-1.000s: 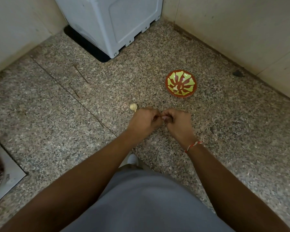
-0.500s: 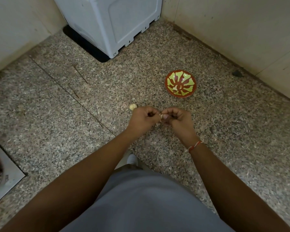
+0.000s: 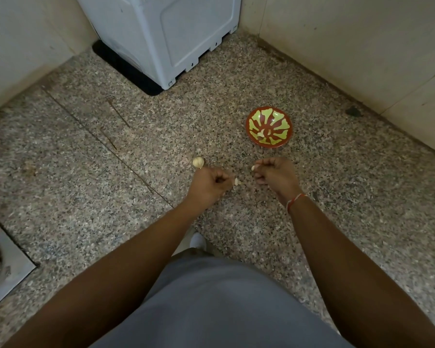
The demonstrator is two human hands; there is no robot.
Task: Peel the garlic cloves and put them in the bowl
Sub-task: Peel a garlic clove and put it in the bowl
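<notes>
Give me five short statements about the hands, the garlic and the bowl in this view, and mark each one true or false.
1. The left hand and right hand are apart, each pinching a small pale piece of garlic. True.
2. The bowl is plain white. False: it is red with a yellow-green pattern.
3. The bowl stands on the floor beyond the right hand. True.
4. The garlic bulb lies inside the bowl. False: it lies on the floor, just beyond the left hand.
5. The red thread band is on the left wrist. False: it is on the right wrist.
</notes>
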